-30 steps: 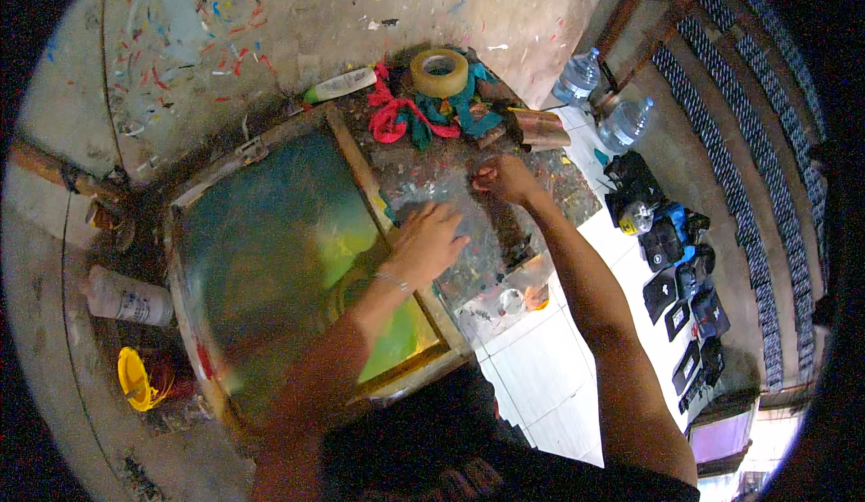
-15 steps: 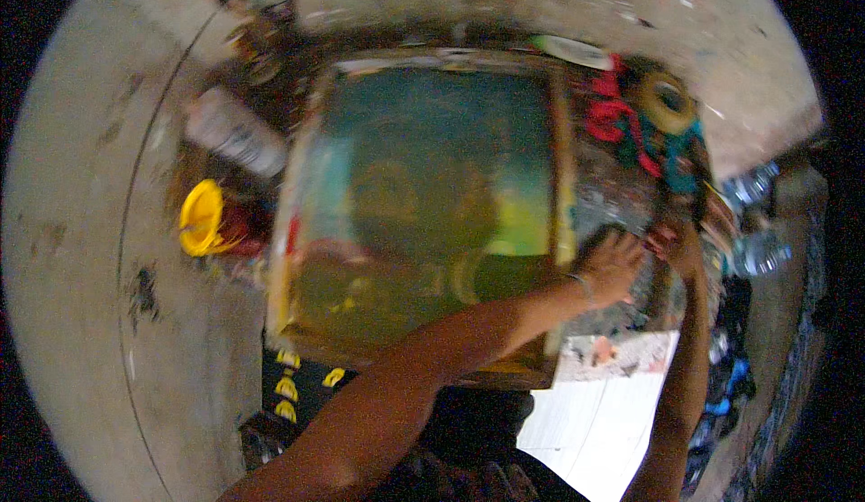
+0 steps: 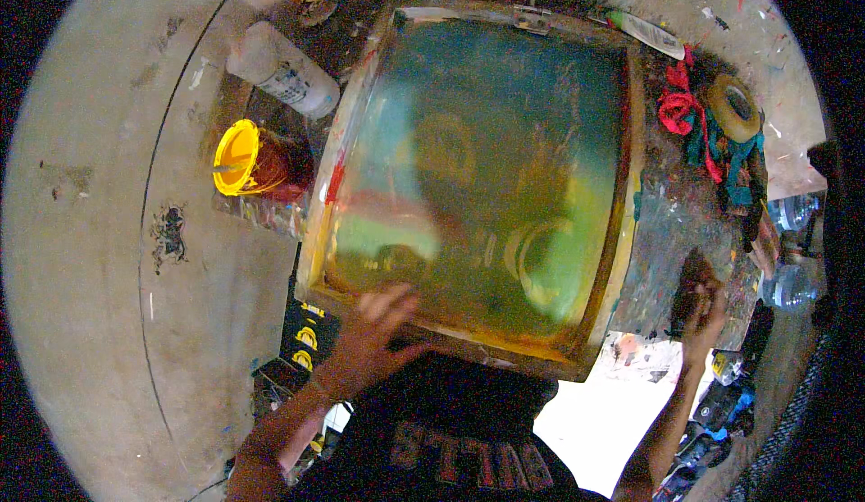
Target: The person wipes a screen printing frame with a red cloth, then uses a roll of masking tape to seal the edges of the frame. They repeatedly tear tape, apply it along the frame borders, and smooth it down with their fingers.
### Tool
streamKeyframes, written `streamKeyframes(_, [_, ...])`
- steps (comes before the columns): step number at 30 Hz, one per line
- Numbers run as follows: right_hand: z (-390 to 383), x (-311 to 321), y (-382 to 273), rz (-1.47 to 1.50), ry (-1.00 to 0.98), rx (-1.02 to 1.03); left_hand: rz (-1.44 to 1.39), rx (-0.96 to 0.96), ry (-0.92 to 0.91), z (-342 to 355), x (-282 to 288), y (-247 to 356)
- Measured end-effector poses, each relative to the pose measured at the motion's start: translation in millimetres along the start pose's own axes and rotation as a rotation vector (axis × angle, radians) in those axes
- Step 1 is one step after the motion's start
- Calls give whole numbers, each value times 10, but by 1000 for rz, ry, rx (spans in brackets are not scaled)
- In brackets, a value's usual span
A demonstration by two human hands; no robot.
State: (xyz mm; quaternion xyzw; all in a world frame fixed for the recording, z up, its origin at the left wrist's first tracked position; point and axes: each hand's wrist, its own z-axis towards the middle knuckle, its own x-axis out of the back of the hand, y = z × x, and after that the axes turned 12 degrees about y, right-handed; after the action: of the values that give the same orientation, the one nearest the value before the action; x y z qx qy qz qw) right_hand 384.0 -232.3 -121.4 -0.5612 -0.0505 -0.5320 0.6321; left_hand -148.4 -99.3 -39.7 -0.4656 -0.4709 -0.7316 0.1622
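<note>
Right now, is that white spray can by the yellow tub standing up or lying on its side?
Lying on its side. The white spray can shows its whole length along the table, slanting toward the wooden screen frame, just above the yellow tub.

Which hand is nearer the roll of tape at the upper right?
Right. The right hand is on the paint-stained tabletop below the roll of tape; the left hand is far across, at the screen frame's near edge.

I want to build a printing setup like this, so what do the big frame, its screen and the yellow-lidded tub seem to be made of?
The frame looks like bare wood, matte, tan and paint-stained along its straight bars. The screen seems a fine stretched mesh, translucent, tinted green and yellow, with shapes showing through. The tub looks like plastic, going by its smooth, bright yellow lid. The left hand rests on the frame's near bar.
</note>
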Motion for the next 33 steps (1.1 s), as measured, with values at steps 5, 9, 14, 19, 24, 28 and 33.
streamKeyframes(5, [-99,-185,-291,-298,-107,39,192,47,-4,-300,56,-354])
streamKeyframes(9, [-90,-237,-375,-422,-96,189,209,20,-30,-373,-43,-450])
streamKeyframes(14, [-114,-285,-429,-377,-57,89,234,-17,-15,-391,11,-449])
streamKeyframes(19, [-108,-316,-427,-342,-68,112,236,-36,-34,-379,53,-422])
streamKeyframes(24, [-122,-348,-392,-273,-21,55,193,-11,-17,-379,26,-433])
streamKeyframes(28, [-127,-329,-345,-182,-50,31,203,3,-4,-373,9,-441])
streamKeyframes(33, [-96,-238,-268,-385,-137,196,215,-37,-13,-363,33,-449])
